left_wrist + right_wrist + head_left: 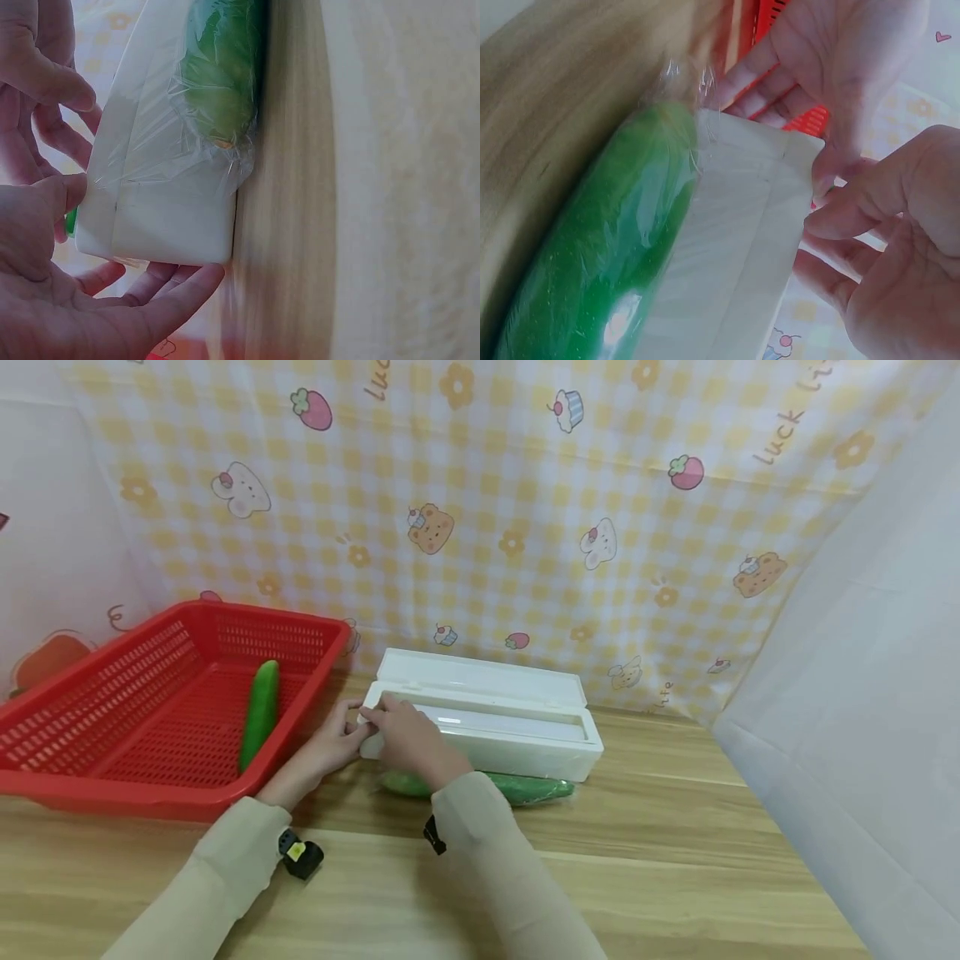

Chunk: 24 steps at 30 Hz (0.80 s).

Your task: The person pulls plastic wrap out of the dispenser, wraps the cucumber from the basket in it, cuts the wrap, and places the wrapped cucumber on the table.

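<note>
A white cling film dispenser (525, 753) stands on the table, its lid (480, 677) tipped back and a pale roll (517, 727) inside. My left hand (333, 745) holds its left end, thumb at the top edge and fingers against the end face (176, 232). Beside it, my right hand (408, 739) pinches the front upper rim near that same corner, thumb outside and fingers over the opening. Whether it also grips film there is hidden. Along the dispenser's front lies a cucumber (528, 789) wrapped in clear film, its loose film end (232, 169) against the box.
At the left is a red plastic basket (135, 797), with an unwrapped cucumber (260, 714) leaning inside its right part. A checked cloth (480, 485) hangs behind the wooden table (675, 860); a white sheet (847, 693) borders the right side.
</note>
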### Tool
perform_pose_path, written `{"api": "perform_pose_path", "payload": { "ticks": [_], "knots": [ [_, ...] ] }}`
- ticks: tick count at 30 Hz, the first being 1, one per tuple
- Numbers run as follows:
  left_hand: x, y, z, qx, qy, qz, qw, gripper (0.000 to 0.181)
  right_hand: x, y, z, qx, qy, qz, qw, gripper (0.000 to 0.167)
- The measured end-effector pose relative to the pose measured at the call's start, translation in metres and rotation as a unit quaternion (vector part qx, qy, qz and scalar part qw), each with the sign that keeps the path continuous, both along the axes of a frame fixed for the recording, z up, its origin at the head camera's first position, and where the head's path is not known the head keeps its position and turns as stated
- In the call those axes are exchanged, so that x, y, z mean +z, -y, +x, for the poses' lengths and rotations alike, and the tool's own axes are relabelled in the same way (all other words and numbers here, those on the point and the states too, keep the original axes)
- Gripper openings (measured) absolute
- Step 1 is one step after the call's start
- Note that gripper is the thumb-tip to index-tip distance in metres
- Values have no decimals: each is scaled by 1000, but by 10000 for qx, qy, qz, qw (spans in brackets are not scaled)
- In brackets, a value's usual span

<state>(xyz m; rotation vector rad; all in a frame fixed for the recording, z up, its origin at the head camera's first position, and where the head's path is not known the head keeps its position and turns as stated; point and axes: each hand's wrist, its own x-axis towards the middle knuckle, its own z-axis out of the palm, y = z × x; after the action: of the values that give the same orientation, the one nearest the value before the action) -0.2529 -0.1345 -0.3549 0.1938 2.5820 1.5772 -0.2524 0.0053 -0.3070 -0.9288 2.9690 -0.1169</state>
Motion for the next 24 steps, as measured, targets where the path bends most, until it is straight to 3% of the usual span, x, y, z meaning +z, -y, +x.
{"api": "perform_pose_path", "payload": {
  "ticks": [9, 17, 24],
  "knots": [
    [0, 1, -1, -149, 109, 127, 9997, 62, 2, -4, -3, 97, 209, -121, 9997, 57],
    [2, 0, 1, -122, 179, 31, 9998, 66, 1, -6, -2, -115, 266, -14, 9996, 57],
    [2, -2, 0, -26, 240, 14, 9997, 64, 4, -9, 0, -211, 54, 280, 9994, 53]
  ]
}}
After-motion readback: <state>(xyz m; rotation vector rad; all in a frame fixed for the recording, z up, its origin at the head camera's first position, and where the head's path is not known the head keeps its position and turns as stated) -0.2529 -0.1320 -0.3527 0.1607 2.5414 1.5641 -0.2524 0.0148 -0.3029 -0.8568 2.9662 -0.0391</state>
